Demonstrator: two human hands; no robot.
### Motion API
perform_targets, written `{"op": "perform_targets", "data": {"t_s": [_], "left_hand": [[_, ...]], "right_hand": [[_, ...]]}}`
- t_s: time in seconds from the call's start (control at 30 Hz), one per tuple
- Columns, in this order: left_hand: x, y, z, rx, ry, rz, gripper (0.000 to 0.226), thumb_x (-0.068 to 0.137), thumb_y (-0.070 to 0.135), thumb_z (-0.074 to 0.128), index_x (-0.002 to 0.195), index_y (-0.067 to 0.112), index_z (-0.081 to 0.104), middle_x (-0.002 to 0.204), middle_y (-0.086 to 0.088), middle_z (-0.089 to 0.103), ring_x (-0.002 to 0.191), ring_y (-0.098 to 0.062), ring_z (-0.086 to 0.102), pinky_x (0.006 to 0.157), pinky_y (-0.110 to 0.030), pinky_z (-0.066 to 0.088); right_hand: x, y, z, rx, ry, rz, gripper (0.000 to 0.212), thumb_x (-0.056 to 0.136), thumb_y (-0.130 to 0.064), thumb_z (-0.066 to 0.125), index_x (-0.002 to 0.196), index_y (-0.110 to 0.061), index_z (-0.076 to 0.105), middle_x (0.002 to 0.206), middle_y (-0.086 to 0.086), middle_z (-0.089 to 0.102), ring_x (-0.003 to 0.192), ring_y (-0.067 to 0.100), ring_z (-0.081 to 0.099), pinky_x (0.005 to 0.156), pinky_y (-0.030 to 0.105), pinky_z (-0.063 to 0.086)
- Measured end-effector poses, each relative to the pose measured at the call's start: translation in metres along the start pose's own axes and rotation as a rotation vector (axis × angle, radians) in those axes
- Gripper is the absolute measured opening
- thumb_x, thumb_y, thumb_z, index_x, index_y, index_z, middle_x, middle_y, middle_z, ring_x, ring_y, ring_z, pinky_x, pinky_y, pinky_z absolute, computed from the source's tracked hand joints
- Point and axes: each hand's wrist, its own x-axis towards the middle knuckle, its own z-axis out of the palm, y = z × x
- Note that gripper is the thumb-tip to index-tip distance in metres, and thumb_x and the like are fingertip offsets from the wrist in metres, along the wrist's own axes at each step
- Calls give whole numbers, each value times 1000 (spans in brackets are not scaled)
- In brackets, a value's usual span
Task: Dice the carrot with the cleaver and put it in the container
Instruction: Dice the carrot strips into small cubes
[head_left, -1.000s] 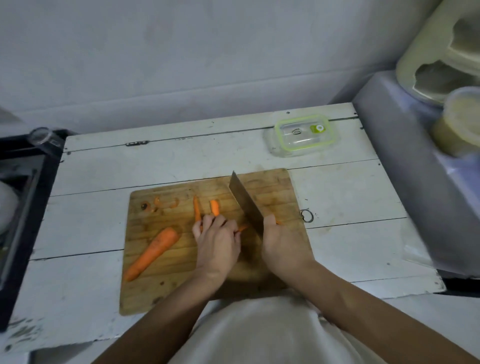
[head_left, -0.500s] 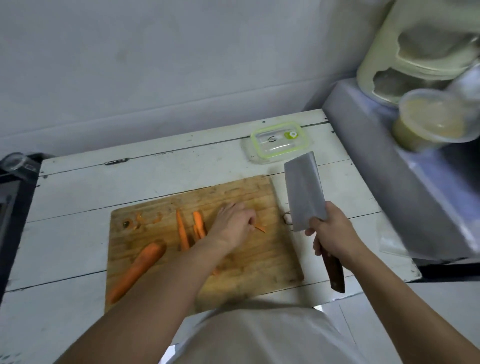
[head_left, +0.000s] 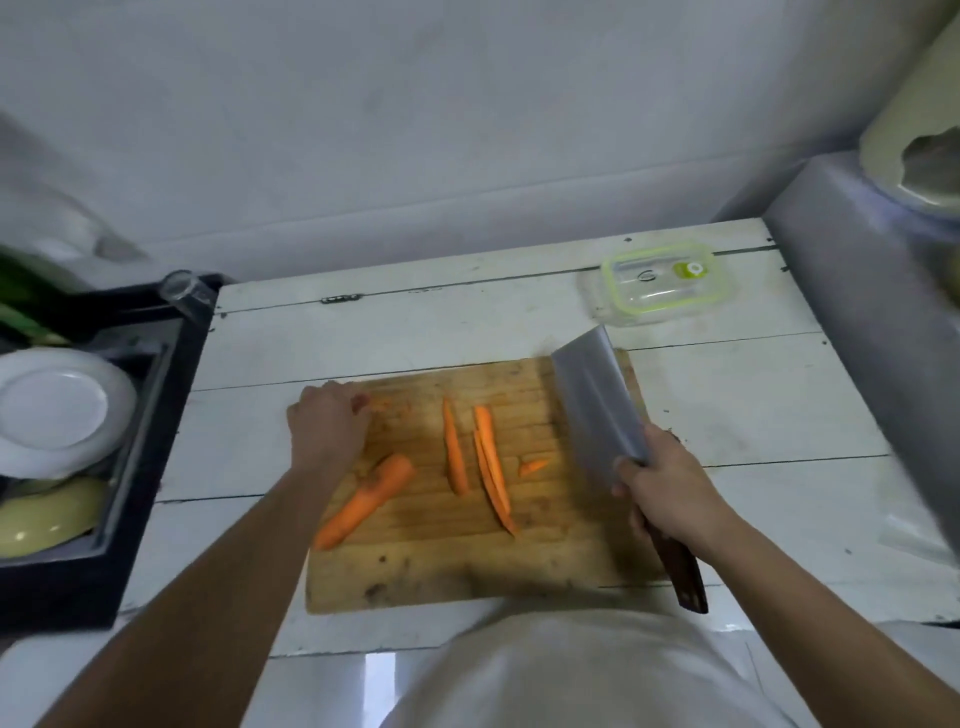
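Note:
A wooden cutting board (head_left: 545, 551) lies on the white table. On it rest a large carrot piece (head_left: 366, 501) at the left, several long carrot strips (head_left: 488, 462) in the middle and a small sliver (head_left: 533, 466). My left hand (head_left: 324, 423) sits at the board's far left corner, fingers curled over small carrot scraps; what it grips is hidden. My right hand (head_left: 670, 480) holds the cleaver (head_left: 597, 400) by its dark handle, blade raised over the board's right edge. The clear container with a green-rimmed lid (head_left: 657, 283) stands closed at the back right.
A dark dish rack (head_left: 135, 467) at the left holds a white plate (head_left: 57, 405), a yellow bowl (head_left: 47, 512) and a glass (head_left: 187, 291). A grey appliance (head_left: 872, 322) borders the table on the right. The wall runs behind.
My left hand has moved from the board's middle to its far left corner. My right hand lifted the cleaver off the carrot and now holds it over the right edge.

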Motion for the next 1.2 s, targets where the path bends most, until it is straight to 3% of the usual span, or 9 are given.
{"op": "perform_targets", "data": {"t_s": [0.13, 0.23, 0.33, 0.43, 0.6, 0.67, 0.87, 1.0, 1.2], "left_hand": [[-34, 32, 5, -55, 101, 279, 26, 92, 22, 61, 115, 18, 72, 115, -9, 64, 108, -37, 57, 96, -51, 46], [-78, 91, 18, -66, -93, 558, 27, 97, 39, 58, 121, 29, 67, 118, 4, 65, 119, -23, 53, 104, -45, 37], [-103, 141, 36, 95, -201, 669, 34, 100, 45, 51, 124, 22, 60, 122, 0, 64, 122, -24, 50, 109, -45, 30], [-103, 165, 44, 170, -223, 549, 24, 97, 24, 50, 119, 17, 60, 112, -7, 71, 111, -29, 63, 101, -46, 39], [-103, 198, 45, -350, -436, 181, 21, 98, 34, 61, 90, 17, 70, 98, -5, 73, 98, -27, 68, 87, -37, 55], [-111, 192, 40, -435, -403, 153, 14, 100, 30, 62, 95, 22, 71, 103, 1, 73, 100, -20, 67, 90, -35, 53], [-143, 136, 58, -223, -123, 676, 22, 99, 16, 58, 116, 16, 72, 117, 0, 64, 108, -16, 61, 96, -35, 53], [-154, 146, 66, -55, -214, 731, 57, 105, 40, 41, 156, 16, 36, 154, -1, 37, 141, -18, 33, 119, -37, 29], [-148, 146, 67, 32, -278, 765, 69, 106, 50, 33, 163, 15, 14, 169, -4, 12, 157, -19, 2, 125, -34, -4]], "right_hand": [[-3, 2, -3, -44, 74, 0, 7, 98, -14, 49, 97, -20, 52, 81, 17, 67, 40, 25, 55, 40, 29, 45], [-3, 14, -12, -106, 168, 27, 7, 97, -13, 45, 98, -16, 51, 80, 15, 66, 38, 24, 57, 39, 31, 49], [-8, 23, -22, -126, 181, 46, 7, 94, -11, 44, 96, -14, 51, 80, 16, 64, 40, 26, 58, 40, 35, 51], [-15, 29, -30, -163, 178, 18, 6, 93, -12, 45, 92, -16, 49, 79, 17, 64, 39, 29, 59, 44, 39, 52], [-17, 34, -31, -205, 175, -9, 3, 95, -14, 45, 94, -16, 47, 75, 15, 64, 42, 31, 62, 50, 43, 56], [-19, 38, -29, -259, 163, -21, 2, 96, -18, 47, 98, -18, 47, 79, 13, 63, 52, 32, 65, 56, 45, 57], [-25, 46, -16, -659, 93, -191, 7, 101, -27, 42, 101, -23, 36, 85, 7, 60, 77, 34, 58, 61, 37, 42], [-16, 45, -18, -1054, 131, -426, 16, 104, -32, 40, 107, -20, 49, 88, 4, 67, 73, 35, 64, 54, 36, 36], [5, 34, -38, -986, 86, -460, 21, 104, -33, 41, 115, -19, 52, 93, 7, 68, 83, 34, 65, 60, 35, 37]]}}
